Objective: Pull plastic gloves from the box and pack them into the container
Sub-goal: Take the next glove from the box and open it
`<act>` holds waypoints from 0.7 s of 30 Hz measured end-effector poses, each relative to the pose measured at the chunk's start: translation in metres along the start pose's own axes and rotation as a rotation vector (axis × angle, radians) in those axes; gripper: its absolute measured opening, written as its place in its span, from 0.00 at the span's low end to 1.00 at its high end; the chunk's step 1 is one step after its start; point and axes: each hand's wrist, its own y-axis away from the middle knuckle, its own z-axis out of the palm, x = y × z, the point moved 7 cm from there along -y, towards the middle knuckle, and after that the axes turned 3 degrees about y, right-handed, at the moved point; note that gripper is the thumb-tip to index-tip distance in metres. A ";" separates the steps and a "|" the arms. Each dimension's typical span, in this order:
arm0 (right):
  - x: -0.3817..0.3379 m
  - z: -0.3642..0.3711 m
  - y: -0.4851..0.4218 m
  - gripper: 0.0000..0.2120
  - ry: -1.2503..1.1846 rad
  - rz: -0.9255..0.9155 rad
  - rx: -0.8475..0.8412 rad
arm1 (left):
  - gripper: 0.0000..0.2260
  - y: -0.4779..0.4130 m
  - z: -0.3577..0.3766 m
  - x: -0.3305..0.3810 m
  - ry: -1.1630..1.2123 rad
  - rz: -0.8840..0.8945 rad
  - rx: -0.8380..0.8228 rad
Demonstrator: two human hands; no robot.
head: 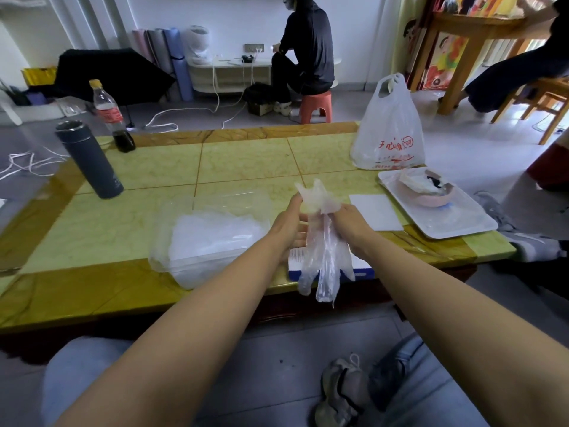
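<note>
- Table (246, 161): yellow-green tile-pattern top, low, right in front of the seated person. Everything below sits on it or hangs over its near edge.
- Container (163, 241): clear plastic tub, left of centre near the front edge, top uncovered. Just left of the left forearm.
- Bag (391, 140): white plastic carrier with red print, standing upright at the far right corner.
- Tray (462, 223): white, right end of the table, just in front of the bag. Pink bowl (431, 198) with crumpled wrappers sits on its far part.
- Glove pile (215, 235): clear gloves already lying inside the container, filling most of its floor.
- Glove bunch (323, 260): clear plastic gloves held up between both hands, above the table's front edge and right of the container. Tips stick up above the hands, long tails hang down past the table edge. Not in the container.
- Box (363, 272): white with a blue strip, flat at the front edge, mostly hidden behind the hanging bunch. Cannot tell where its opening is.
- Flask (89, 161): dark grey, upright, far left.
- Bottle (112, 118): cola, yellow cap, nearly empty, upright behind the flask.
- Card (375, 211): plain white sheet, flat between the right hand and the tray.
- Right hand (351, 223): fingers curled tight round the upper part of the bunch.
- Left hand (289, 226): fingertips pinch the bunch near its top, palm turned toward it, touching the plastic lower down.
</note>
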 end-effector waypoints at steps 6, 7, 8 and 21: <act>-0.013 0.036 0.002 0.16 -0.136 0.041 0.026 | 0.32 0.012 -0.044 0.004 0.020 0.001 -0.019; -0.019 0.047 0.003 0.15 -0.173 0.048 0.004 | 0.27 0.015 -0.058 0.004 -0.032 0.008 0.026; -0.023 0.055 0.004 0.14 -0.210 0.053 -0.005 | 0.20 0.016 -0.069 0.006 -0.098 0.024 0.068; -0.050 0.126 -0.011 0.22 -0.263 0.015 -0.170 | 0.11 0.019 -0.195 0.025 -0.702 0.318 0.465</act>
